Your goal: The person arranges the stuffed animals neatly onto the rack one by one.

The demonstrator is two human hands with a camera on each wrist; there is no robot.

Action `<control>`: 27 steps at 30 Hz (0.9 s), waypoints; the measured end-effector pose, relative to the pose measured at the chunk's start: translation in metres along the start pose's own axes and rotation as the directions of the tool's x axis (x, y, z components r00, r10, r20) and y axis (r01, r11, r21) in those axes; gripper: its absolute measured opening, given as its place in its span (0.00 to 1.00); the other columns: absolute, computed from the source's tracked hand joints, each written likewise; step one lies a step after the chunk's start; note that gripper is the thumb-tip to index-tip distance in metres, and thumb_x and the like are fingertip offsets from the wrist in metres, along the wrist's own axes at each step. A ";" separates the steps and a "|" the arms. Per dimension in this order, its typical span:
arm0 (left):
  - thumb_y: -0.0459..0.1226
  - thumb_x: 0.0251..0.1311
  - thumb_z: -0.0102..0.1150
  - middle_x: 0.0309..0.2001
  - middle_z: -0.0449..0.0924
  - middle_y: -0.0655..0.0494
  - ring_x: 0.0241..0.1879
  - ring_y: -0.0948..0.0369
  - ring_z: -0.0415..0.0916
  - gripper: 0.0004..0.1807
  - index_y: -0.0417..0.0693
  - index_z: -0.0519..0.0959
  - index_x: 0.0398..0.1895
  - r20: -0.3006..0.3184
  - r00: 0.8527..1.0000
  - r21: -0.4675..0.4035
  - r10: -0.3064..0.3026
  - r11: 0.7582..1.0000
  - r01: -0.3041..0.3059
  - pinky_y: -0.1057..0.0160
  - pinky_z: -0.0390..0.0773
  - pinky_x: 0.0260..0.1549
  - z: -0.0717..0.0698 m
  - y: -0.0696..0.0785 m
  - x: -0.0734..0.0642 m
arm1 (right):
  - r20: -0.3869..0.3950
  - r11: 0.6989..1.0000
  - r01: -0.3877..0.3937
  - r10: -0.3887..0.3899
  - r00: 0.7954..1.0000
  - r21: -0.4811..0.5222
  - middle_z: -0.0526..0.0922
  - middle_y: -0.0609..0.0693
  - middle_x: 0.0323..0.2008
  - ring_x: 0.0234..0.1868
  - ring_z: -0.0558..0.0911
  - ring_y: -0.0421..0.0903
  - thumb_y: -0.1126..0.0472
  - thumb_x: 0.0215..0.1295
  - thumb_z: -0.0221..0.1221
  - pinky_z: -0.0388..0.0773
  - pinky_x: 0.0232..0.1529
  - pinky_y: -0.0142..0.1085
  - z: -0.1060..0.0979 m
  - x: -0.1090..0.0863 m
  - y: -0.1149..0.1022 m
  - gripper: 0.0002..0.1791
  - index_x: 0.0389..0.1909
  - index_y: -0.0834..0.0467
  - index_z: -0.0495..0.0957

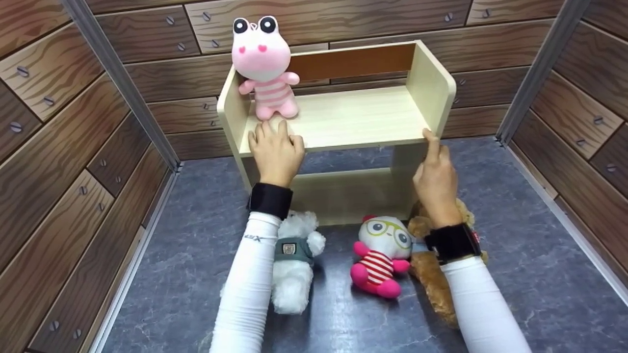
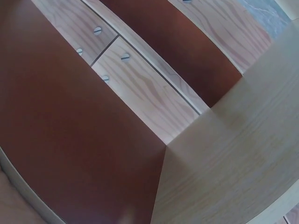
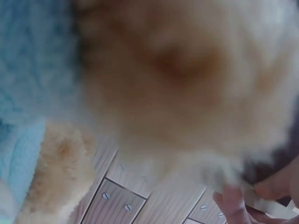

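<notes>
Frog (image 1: 262, 61): pink, upright on the upper board of the shelf (image 1: 353, 113), just beyond the left grip (image 1: 277, 153).
Left grip state: fingers bent over the board's front edge; whether they clamp it cannot be told.
White bear (image 1: 293, 282): on the grey surface (image 1: 186, 274), below the left grip, partly hidden by the sleeve (image 1: 245, 289).
Shelf position: between both grips, touched by each.
Panda (image 1: 380, 262): on the grey surface, below and between the grips.
Brown toy (image 1: 431, 279): right of the panda, below the right grip (image 1: 435, 181), partly hidden by the wristband (image 1: 452, 243).
Right grip state: pinching the shelf at its right front corner.
</notes>
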State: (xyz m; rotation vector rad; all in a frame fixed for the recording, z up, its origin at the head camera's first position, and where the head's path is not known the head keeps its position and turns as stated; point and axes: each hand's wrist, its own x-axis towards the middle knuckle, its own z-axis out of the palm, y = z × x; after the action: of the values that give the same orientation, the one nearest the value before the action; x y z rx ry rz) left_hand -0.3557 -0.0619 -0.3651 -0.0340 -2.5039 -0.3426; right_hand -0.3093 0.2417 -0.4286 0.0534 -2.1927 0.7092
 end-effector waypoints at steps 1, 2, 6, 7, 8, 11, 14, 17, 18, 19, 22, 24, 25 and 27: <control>0.43 0.64 0.37 0.59 0.73 0.37 0.65 0.42 0.65 0.27 0.43 0.76 0.59 0.003 1.000 0.000 -0.001 1.000 0.001 0.40 0.56 0.68 0.000 0.000 0.000 | 0.004 1.000 0.008 -0.008 1.000 0.004 0.74 0.74 0.44 0.28 0.77 0.70 0.79 0.56 0.52 0.75 0.24 0.60 -0.001 0.000 0.001 0.39 0.68 0.50 0.61; 0.44 0.64 0.37 0.59 0.73 0.37 0.65 0.42 0.65 0.27 0.43 0.76 0.60 0.004 1.000 0.000 -0.001 1.000 0.001 0.40 0.56 0.68 0.000 0.000 0.000 | 0.012 1.000 0.016 -0.016 1.000 0.006 0.74 0.74 0.44 0.28 0.77 0.70 0.78 0.57 0.53 0.75 0.24 0.60 -0.001 -0.001 0.001 0.39 0.69 0.50 0.60; 0.43 0.63 0.37 0.58 0.73 0.36 0.65 0.42 0.66 0.26 0.42 0.77 0.57 -0.024 1.000 -0.009 0.007 1.000 -0.007 0.40 0.57 0.67 0.000 -0.001 -0.001 | 0.074 1.000 0.007 -0.009 0.997 0.019 0.74 0.75 0.46 0.28 0.77 0.69 0.75 0.59 0.55 0.75 0.24 0.60 -0.003 -0.005 0.002 0.44 0.74 0.47 0.54; 0.43 0.62 0.38 0.57 0.74 0.36 0.64 0.42 0.66 0.26 0.42 0.77 0.56 -0.032 0.999 -0.010 0.009 1.000 -0.009 0.40 0.57 0.67 0.000 0.000 -0.001 | 0.090 1.000 -0.003 0.001 0.996 0.020 0.74 0.75 0.47 0.29 0.77 0.69 0.74 0.59 0.56 0.76 0.25 0.60 -0.004 -0.006 0.002 0.45 0.75 0.46 0.53; 0.42 0.62 0.38 0.57 0.74 0.36 0.64 0.41 0.66 0.25 0.42 0.77 0.55 -0.038 0.999 -0.011 0.011 1.000 -0.012 0.40 0.57 0.67 0.000 0.000 -0.001 | 0.105 1.000 -0.014 0.012 0.994 0.019 0.74 0.75 0.47 0.29 0.77 0.70 0.74 0.59 0.56 0.76 0.25 0.60 -0.004 -0.007 0.002 0.46 0.75 0.45 0.51; 0.43 0.62 0.37 0.57 0.73 0.36 0.64 0.41 0.66 0.25 0.42 0.77 0.56 -0.030 0.999 -0.006 0.012 1.000 -0.012 0.40 0.57 0.67 0.000 0.000 -0.002 | 0.131 0.999 -0.035 0.033 0.991 0.014 0.74 0.75 0.47 0.30 0.77 0.70 0.73 0.60 0.56 0.76 0.26 0.60 -0.005 -0.009 0.002 0.47 0.77 0.44 0.49; 0.43 0.63 0.37 0.58 0.73 0.36 0.65 0.42 0.65 0.26 0.42 0.76 0.57 -0.008 1.000 0.002 0.007 1.000 -0.007 0.40 0.56 0.68 0.000 0.000 -0.002 | 0.152 0.999 -0.052 0.051 0.987 0.007 0.74 0.76 0.47 0.30 0.77 0.69 0.72 0.61 0.56 0.76 0.26 0.60 -0.007 -0.009 0.001 0.47 0.77 0.43 0.48; 0.43 0.63 0.37 0.58 0.72 0.36 0.65 0.42 0.65 0.26 0.42 0.76 0.57 -0.001 1.000 0.007 0.003 1.000 -0.003 0.40 0.56 0.68 0.000 0.001 -0.002 | 0.175 0.998 -0.066 0.065 0.982 0.001 0.73 0.76 0.48 0.30 0.77 0.69 0.72 0.61 0.56 0.77 0.26 0.59 -0.008 -0.010 0.000 0.48 0.78 0.43 0.45; 0.43 0.63 0.37 0.58 0.73 0.36 0.65 0.42 0.65 0.26 0.42 0.77 0.57 -0.003 1.000 0.007 0.003 1.000 -0.003 0.40 0.56 0.68 0.000 0.001 -0.002 | 0.181 0.997 -0.071 0.070 0.981 -0.002 0.73 0.76 0.48 0.30 0.77 0.69 0.72 0.61 0.57 0.77 0.26 0.59 -0.008 -0.010 0.000 0.49 0.78 0.42 0.45; 0.43 0.63 0.37 0.58 0.73 0.36 0.65 0.42 0.65 0.26 0.42 0.77 0.57 -0.004 1.000 0.006 0.003 1.000 -0.003 0.40 0.56 0.68 -0.001 0.001 -0.002 | 0.185 0.997 -0.075 0.074 0.980 -0.003 0.73 0.76 0.48 0.30 0.77 0.69 0.72 0.62 0.57 0.77 0.26 0.59 -0.008 -0.010 0.000 0.49 0.78 0.42 0.44; 0.43 0.63 0.37 0.57 0.73 0.36 0.64 0.42 0.65 0.26 0.41 0.77 0.56 -0.017 1.000 -0.001 0.005 1.000 -0.005 0.40 0.57 0.67 -0.001 0.001 -0.003 | 0.191 0.997 -0.082 0.081 0.978 -0.007 0.73 0.76 0.49 0.30 0.77 0.68 0.71 0.62 0.57 0.78 0.27 0.58 -0.009 -0.011 0.000 0.50 0.79 0.42 0.42; 0.43 0.62 0.37 0.57 0.73 0.36 0.64 0.41 0.66 0.26 0.41 0.77 0.55 -0.026 1.000 -0.004 0.007 1.000 -0.007 0.40 0.57 0.67 -0.001 0.002 -0.003 | 0.194 0.997 -0.083 0.083 0.977 -0.007 0.73 0.76 0.49 0.30 0.77 0.68 0.71 0.62 0.57 0.78 0.28 0.59 -0.010 -0.012 -0.002 0.51 0.79 0.42 0.41; 0.43 0.62 0.37 0.57 0.74 0.36 0.64 0.41 0.66 0.25 0.41 0.78 0.55 -0.031 1.000 -0.005 0.007 1.000 -0.008 0.40 0.57 0.67 -0.001 0.002 -0.003 | 0.200 0.997 -0.083 0.082 0.976 -0.007 0.73 0.77 0.49 0.31 0.77 0.68 0.71 0.62 0.58 0.78 0.29 0.59 -0.011 -0.013 -0.003 0.52 0.80 0.43 0.40; 0.43 0.62 0.38 0.57 0.74 0.36 0.64 0.41 0.66 0.25 0.41 0.78 0.55 -0.039 0.999 -0.006 0.008 1.000 -0.008 0.40 0.57 0.67 -0.001 0.002 -0.002 | 0.223 0.996 -0.089 0.088 0.971 -0.006 0.72 0.77 0.49 0.32 0.77 0.68 0.70 0.62 0.58 0.78 0.31 0.59 -0.014 -0.017 -0.007 0.54 0.80 0.43 0.37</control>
State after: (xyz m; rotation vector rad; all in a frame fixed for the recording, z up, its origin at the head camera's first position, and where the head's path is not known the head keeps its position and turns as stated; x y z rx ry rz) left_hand -0.3532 -0.0605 -0.3656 -0.0397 -2.4635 -0.3449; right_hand -0.2862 0.2399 -0.4300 0.0386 -2.4209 0.7905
